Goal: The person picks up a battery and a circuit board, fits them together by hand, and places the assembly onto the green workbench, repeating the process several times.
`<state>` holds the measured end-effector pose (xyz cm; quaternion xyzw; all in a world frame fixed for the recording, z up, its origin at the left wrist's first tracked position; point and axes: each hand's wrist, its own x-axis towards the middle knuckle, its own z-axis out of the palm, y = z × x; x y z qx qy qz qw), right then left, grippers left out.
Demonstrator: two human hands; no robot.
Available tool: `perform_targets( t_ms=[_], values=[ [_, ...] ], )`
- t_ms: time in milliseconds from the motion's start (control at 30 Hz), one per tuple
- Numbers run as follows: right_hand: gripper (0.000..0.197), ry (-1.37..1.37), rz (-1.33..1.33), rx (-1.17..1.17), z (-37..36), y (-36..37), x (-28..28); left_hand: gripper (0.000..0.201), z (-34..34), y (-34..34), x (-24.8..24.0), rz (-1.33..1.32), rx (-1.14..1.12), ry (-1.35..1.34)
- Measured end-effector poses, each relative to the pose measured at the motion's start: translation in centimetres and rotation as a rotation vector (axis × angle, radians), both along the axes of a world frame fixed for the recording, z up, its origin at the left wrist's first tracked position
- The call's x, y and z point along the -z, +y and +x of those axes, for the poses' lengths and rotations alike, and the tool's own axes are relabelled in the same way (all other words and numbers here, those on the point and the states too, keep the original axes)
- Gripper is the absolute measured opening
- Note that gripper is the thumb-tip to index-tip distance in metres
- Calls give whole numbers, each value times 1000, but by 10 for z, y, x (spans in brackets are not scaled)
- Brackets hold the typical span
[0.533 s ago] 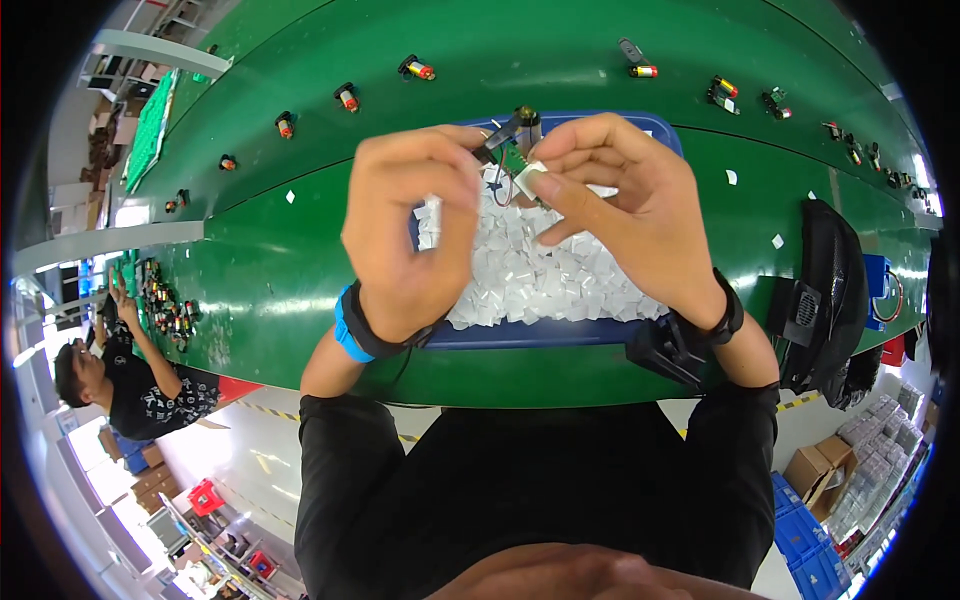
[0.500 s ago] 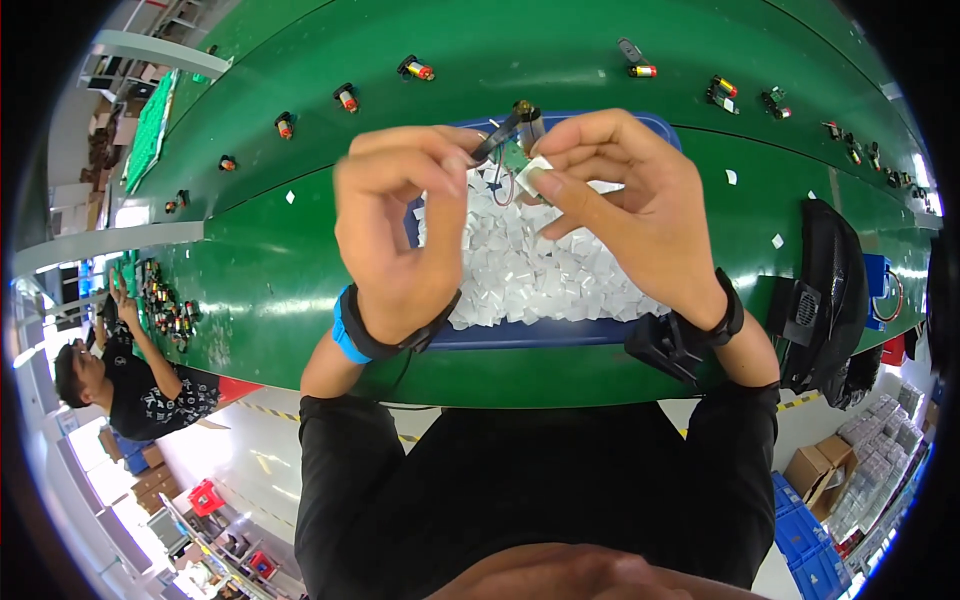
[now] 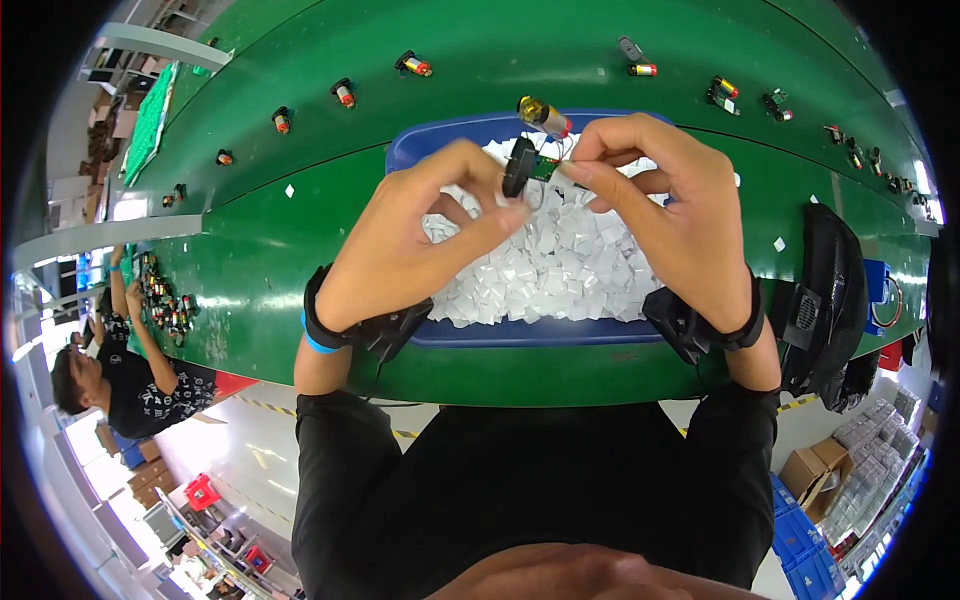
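A small electronic assembly hangs above the tray: an upright black rounded piece (image 3: 518, 168), a narrow green circuit board (image 3: 546, 168) and a yellow-wrapped cylindrical cell (image 3: 544, 115) with a red end, joined by thin wires. My right hand (image 3: 675, 205) is closed, its thumb and forefinger pinching the board's right end. Curved beside the black piece is my left hand (image 3: 405, 240), its forefinger up against the piece and its slightly blurred thumb apart below. Below both hands, many small white squares (image 3: 545, 265) fill a blue tray (image 3: 530, 335).
Similar assemblies, such as one with a cell (image 3: 415, 65), lie spaced along the green table (image 3: 250, 260). At right are a black bag (image 3: 835, 290) and a blue box (image 3: 878, 290). A co-worker (image 3: 140, 375) sits at left near a pile of assemblies (image 3: 165, 305).
The assembly has turned, bringing the cell above the upright black piece. My left hand has lowered and its fingers have spread from the black part. My right hand has shifted slightly right.
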<state>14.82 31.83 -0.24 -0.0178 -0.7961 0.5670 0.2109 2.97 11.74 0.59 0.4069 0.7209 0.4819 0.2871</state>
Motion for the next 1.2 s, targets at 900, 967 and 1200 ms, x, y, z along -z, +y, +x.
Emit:
perform_targets(
  t_ms=[900, 967, 1200],
  values=[
    [24, 85, 412, -127, -11, -1, 12, 23, 14, 6, 15, -2, -218, 361],
    [25, 95, 383, -123, -12, -1, 14, 23, 14, 6, 15, -35, -222, 352],
    [28, 109, 321, -150, -15, 2, 17, 21, 13, 7, 14, 99, -212, 28]
  ],
)
